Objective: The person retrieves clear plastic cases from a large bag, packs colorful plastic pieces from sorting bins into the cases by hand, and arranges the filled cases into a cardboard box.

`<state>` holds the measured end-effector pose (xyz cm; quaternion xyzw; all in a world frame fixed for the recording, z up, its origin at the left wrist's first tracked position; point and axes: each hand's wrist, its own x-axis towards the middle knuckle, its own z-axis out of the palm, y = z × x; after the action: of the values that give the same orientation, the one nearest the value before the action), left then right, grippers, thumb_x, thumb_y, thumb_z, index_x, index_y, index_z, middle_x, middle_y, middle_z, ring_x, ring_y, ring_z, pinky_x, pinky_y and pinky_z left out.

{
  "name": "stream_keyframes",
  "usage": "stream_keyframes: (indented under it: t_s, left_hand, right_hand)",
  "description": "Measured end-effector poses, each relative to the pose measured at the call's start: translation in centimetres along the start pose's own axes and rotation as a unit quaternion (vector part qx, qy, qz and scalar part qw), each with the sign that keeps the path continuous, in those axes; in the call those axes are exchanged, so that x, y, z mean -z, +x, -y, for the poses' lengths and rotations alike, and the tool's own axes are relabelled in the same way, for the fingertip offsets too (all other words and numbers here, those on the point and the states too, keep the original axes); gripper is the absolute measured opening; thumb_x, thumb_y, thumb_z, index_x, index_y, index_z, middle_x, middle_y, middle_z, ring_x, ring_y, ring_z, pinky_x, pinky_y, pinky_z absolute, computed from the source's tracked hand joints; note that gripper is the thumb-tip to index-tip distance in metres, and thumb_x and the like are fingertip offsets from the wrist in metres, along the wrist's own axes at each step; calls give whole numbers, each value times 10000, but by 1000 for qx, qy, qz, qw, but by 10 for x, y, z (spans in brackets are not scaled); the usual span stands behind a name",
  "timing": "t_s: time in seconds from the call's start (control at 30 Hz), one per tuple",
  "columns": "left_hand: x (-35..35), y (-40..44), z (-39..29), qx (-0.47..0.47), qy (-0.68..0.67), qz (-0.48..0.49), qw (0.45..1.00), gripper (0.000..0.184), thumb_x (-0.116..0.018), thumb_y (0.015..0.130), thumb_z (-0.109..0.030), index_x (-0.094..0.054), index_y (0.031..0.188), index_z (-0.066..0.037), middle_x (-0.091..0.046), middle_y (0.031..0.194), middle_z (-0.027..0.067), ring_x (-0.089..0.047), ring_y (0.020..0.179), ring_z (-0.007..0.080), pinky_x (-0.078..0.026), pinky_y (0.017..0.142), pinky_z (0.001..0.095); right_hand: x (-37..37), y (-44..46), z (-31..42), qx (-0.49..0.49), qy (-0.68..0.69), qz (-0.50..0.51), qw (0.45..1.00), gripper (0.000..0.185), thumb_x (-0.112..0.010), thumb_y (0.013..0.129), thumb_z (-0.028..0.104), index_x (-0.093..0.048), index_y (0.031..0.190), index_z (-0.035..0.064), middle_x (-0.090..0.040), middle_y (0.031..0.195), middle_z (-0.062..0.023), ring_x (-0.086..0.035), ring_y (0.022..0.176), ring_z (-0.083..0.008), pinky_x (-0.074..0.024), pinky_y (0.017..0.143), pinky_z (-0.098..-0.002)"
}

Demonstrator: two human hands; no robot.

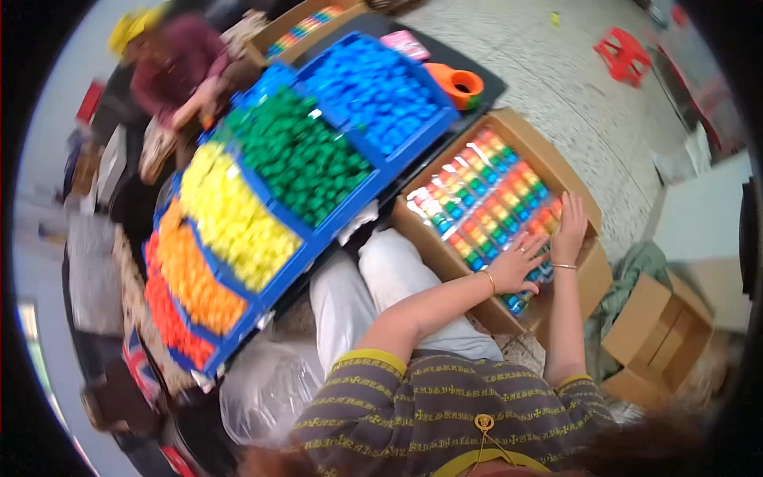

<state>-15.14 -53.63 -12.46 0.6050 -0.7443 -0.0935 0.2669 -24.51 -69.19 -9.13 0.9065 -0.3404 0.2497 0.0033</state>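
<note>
Bright packs [469, 187] are touched by spread left hand [518, 261] | open right hand [571, 225] is placed inside box [429, 242]

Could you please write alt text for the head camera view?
A person's left hand and right hand spread over plastic-covered multicoloured rows in a cardboard box, beside blue trays of small pieces sorted by colour. Another person is beyond the trays.
</note>
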Motion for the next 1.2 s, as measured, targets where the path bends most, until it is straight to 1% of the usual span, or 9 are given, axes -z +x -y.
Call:
stream_keyframes:
  t_s: [0.13,0.3,0.57,0.63,0.67,0.77,0.9,1.1,1.2]
  left_hand:
    - [59,-43,2,92,-11,-7,996,888,-554,812,-611,-328,1457,-44,-206,1536,233,-184,1436,356,-115,1167,500]
    - [126,-121,3,158,27,-10,987,865,-557,842,-558,-276,1477,-42,-193,1540,229,-160,1440,370,-134,1165,494]
    - [174,-196,-31,276,89,-78,954,877,-616,823,-509,-266,1485,-51,-168,1553,208,-139,1446,367,-164,1162,493]
    - [181,-211,-36,303,83,-123,941,893,-660,803,-472,-260,1488,-62,-141,1560,209,-138,1445,372,-163,1159,498]
    - [184,-217,-35,313,86,-132,937,885,-659,812,-458,-253,1490,-59,-133,1559,219,-132,1444,385,-159,1156,506]
    - [190,-225,-30,332,104,-149,926,888,-675,808,-432,-249,1492,-60,-121,1558,234,-129,1442,399,-158,1153,516]
    - [198,-225,-23,331,110,-181,920,876,-688,804,-419,-263,1493,-86,-124,1557,235,-130,1442,403,-168,1149,518]
    - [238,-237,10,362,200,-240,878,850,-721,773,-396,-328,1467,-101,-149,1558,219,-145,1444,383,-175,1146,522]
    - [259,-261,20,421,226,-295,828,883,-722,775,-406,-289,1485,-107,-151,1555,227,-139,1440,404,-151,1147,533]
  right_hand:
    - [-20,-10,34,-26,-58,82,995,653,-527,937,358,-274,1504,156,-226,1570,-84,-155,1446,-372,-153,1102,-645]
    - [-52,-35,30,-97,-87,238,963,749,-513,910,520,-215,1523,210,-130,1598,-65,-81,1459,-373,-87,1087,-689]
    - [-49,-40,25,-60,-81,171,980,755,-482,925,520,-179,1531,186,-128,1596,-92,-93,1458,-370,-76,1092,-675]
    - [-49,-27,39,-90,-82,111,986,731,-503,921,493,-240,1512,152,-203,1574,-120,-140,1447,-379,-109,1103,-641]
    - [-51,-10,48,-4,-4,3,1000,668,-533,925,423,-320,1472,103,-308,1524,-156,-241,1411,-383,-177,1097,-606]
    - [-17,58,155,97,155,-34,983,523,-563,924,290,-450,1377,53,-417,1444,-188,-359,1342,-380,-285,1069,-516]
    - [-3,125,299,235,383,-64,891,387,-631,885,172,-578,1238,23,-571,1271,-204,-521,1173,-383,-387,999,-437]
    - [-25,202,473,332,431,-97,833,291,-632,876,261,-667,1072,48,-634,1173,-161,-567,1113,-324,-425,932,-435]
    - [-10,192,549,436,464,4,771,266,-632,879,252,-669,1044,47,-650,1115,-149,-589,1048,-315,-455,907,-407]
